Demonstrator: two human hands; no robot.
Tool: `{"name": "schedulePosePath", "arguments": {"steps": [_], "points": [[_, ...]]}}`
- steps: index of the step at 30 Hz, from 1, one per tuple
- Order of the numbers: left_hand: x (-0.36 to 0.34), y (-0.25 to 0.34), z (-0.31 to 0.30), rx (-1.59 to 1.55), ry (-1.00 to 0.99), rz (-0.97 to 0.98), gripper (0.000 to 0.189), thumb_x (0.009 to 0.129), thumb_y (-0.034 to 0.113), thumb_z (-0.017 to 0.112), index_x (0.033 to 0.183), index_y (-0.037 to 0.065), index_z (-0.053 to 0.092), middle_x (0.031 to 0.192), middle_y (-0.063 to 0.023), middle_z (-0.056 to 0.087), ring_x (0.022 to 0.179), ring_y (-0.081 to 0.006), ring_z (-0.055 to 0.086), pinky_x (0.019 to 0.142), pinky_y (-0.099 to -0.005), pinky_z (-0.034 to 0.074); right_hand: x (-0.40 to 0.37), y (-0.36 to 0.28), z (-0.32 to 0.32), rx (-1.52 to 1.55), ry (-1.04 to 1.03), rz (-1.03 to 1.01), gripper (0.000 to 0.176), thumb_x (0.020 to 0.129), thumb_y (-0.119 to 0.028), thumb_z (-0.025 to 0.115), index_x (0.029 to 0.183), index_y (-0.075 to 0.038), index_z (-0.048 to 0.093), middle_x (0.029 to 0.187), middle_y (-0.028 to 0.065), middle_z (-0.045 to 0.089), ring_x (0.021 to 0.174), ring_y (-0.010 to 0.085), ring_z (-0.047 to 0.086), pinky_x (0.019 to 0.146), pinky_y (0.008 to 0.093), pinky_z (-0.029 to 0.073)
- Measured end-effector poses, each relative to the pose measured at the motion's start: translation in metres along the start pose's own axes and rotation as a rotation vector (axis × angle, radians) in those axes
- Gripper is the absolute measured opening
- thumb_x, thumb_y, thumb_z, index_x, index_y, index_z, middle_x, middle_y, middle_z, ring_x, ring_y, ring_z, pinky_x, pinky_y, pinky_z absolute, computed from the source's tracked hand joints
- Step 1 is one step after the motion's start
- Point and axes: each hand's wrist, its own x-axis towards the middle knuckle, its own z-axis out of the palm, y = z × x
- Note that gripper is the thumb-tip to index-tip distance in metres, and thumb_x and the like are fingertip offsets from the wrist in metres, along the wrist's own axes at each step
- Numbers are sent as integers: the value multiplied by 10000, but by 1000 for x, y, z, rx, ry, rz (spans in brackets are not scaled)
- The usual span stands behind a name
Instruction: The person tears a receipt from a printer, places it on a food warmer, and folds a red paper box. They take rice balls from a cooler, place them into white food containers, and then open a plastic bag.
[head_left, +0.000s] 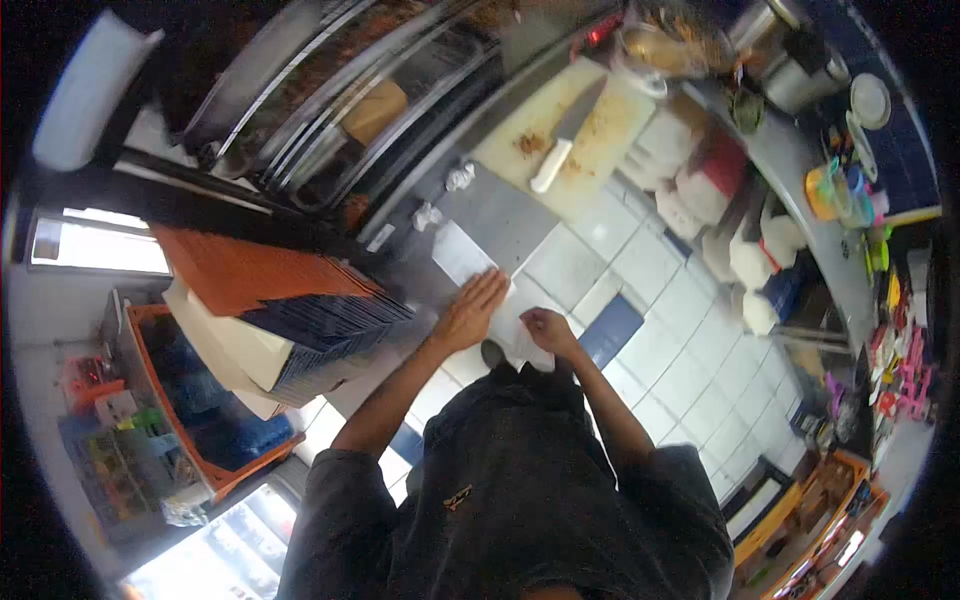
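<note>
My left hand (474, 311) lies with its fingers stretched out at the lower edge of a white sheet (463, 252) on the metal counter (505, 220). To its right, my right hand (549, 333) is held with bent fingers beside a pale, blurred sheet or bag that hangs below the counter edge; whether the fingers grip it cannot be made out. Two crumpled foil pieces (460, 177) sit on the counter beyond my left hand. A knife with a white handle (552, 166) rests on a cutting board (615, 125) with brown crumbs.
A stack of orange and dark folded boxes (280, 285) stands left of my left arm. Below it is an orange-rimmed crate (170, 400). A glass display case (330, 110) runs behind the counter. White bags (700, 190) lie at the right, above the tiled floor (690, 330).
</note>
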Motion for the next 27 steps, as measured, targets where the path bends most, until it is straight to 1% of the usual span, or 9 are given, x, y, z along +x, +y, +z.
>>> {"name": "schedulePosePath", "arguments": {"steps": [2,5,7,9,12,15,18,22,27], "points": [[0,5,6,-58,118,39,490,897,23,490,1383,-37,503,1442,-216,490,1388,-347,422,1176,-445,317,-6,-23,-32,490,-46,-88,401,1032,-285,444,1110,5,709,1108,139,716,1104,232,631,1042,348,421],[10,42,-20,-181,307,99,392,889,43,546,1264,-58,601,1378,-210,552,1319,-335,505,1129,-426,400,-16,-144,-104,930,-257,443,667,1031,-563,351,1177,-10,694,1206,139,668,1166,242,567,1087,341,368],[33,92,-95,-284,396,163,404,874,56,611,1269,-29,612,1342,-203,583,1285,-329,548,1091,-406,443,17,-149,-109,889,-26,197,566,1007,-533,484,1029,-19,721,1013,84,679,927,153,578,889,289,452],[61,113,-150,47,371,245,419,880,129,627,1269,-24,606,1367,-200,569,1298,-319,540,1114,-466,409,67,-212,-170,451,-361,-79,364,966,-408,642,912,-53,704,877,11,633,850,99,526,792,265,435],[97,132,-241,170,505,165,450,850,131,611,1271,-27,596,1343,-205,587,1269,-352,561,1115,-535,379,69,-341,-258,209,-249,-488,180,967,-239,671,910,-69,693,786,-89,541,692,34,433,575,228,362],[127,154,-330,297,847,129,425,804,112,614,1201,-38,636,1273,-210,622,1233,-384,578,1095,-560,388,55,-460,-309,570,-238,-994,258,999,-213,611,1134,2,656,940,-26,676,840,33,565,692,238,478],[160,151,-397,521,1257,80,492,751,41,597,1236,-42,613,1269,-233,614,1245,-406,557,1098,-561,367,56,-552,-341,362,-188,-1352,308,1024,-255,568,1105,29,657,915,-1,673,787,25,547,654,223,465],[178,142,-482,707,1355,-91,401,799,-47,530,1187,-33,627,1226,-231,636,1188,-403,584,1116,-541,350,86,-591,-345,484,-526,-1119,313,1037,-266,541,1063,12,683,877,9,699,737,37,604,638,226,501],[177,124,-519,781,1027,-319,279,819,-22,540,1062,-15,676,1117,-202,669,1106,-385,594,1121,-555,337,94,-588,-353,386,-628,-930,345,1036,-293,536,1070,18,680,875,44,717,698,70,645,619,241,514]]}}
